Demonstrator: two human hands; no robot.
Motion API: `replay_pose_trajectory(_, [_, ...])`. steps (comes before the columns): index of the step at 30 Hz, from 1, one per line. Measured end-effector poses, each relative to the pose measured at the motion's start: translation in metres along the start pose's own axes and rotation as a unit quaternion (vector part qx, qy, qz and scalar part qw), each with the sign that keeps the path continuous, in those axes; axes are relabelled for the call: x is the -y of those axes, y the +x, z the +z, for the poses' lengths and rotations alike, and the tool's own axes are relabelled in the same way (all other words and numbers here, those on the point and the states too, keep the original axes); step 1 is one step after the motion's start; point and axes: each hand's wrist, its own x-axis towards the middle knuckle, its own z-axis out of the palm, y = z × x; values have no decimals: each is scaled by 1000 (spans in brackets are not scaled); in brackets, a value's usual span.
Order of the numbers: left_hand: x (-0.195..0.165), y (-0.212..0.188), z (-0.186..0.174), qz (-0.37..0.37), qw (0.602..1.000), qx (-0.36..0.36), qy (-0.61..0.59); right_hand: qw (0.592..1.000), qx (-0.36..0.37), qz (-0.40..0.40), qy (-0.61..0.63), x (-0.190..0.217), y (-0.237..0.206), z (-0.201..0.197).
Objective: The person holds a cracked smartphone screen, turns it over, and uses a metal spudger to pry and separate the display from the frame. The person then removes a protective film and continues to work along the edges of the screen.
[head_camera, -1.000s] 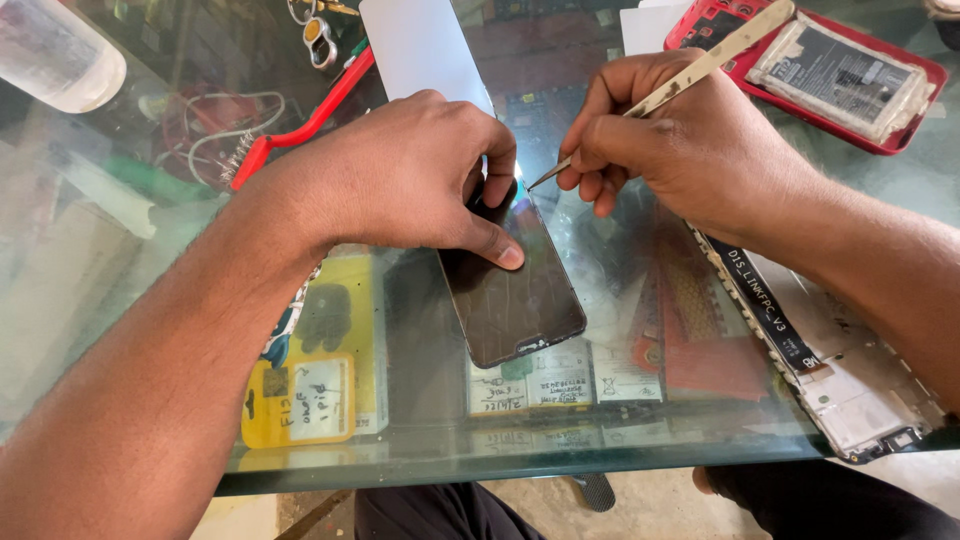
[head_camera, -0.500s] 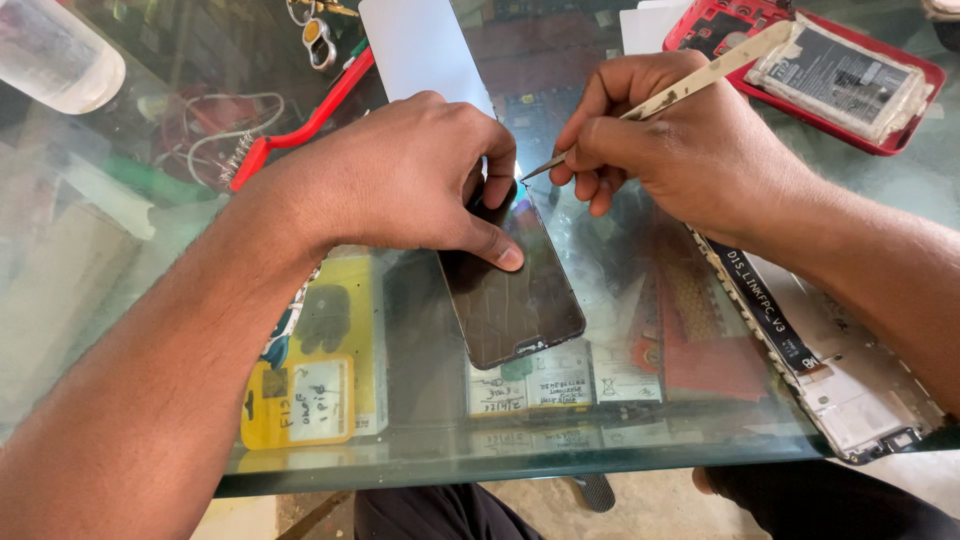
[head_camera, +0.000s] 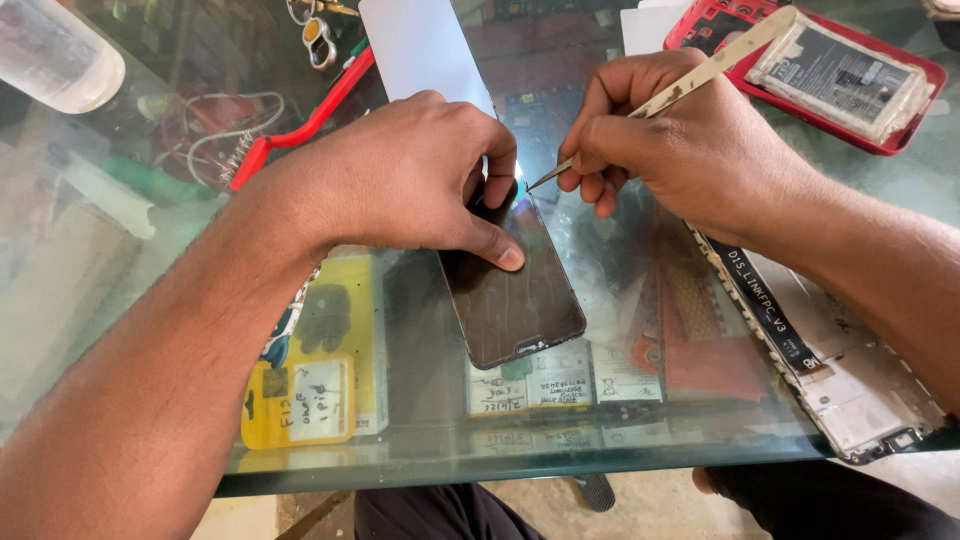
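Note:
A dark phone screen (head_camera: 515, 300) with cracked glass lies flat on the glass table (head_camera: 420, 440). My left hand (head_camera: 400, 175) presses down on its upper end, thumb along the left edge. My right hand (head_camera: 680, 140) holds pale metal tweezers (head_camera: 660, 100) like a pen. Their tip touches the screen's top right corner, just beside my left fingertips.
A red phone case (head_camera: 900, 130) holding a battery lies at the back right. A phone frame with a flex strip (head_camera: 830, 370) sits under my right forearm. A white sheet (head_camera: 420, 45), a red-handled brush (head_camera: 300, 125) and a clear bottle (head_camera: 50, 55) lie behind.
The tweezer tip has shifted slightly along the top corner of the screen. Both hands otherwise stay in place.

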Motion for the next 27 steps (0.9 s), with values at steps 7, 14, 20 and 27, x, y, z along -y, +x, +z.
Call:
replay_pose_trajectory(7, [-1,0,0,-3,1000,-1,-5,1000,2,-6,-2,3,-2,1])
replay_pose_trajectory(14, [-1,-1,0,-4,1000,-1,-4,999,-7,-12,-35,5,-3,2])
replay_pose_trajectory(20, [-1,-1,-1,-8,1000,0,1,1000,-4,-22,-11,2,-1,3])
replay_pose_trajectory(27, [-2,0,-1,-15,1000,5,-1,1000,-1,-27,13,1,0,1])
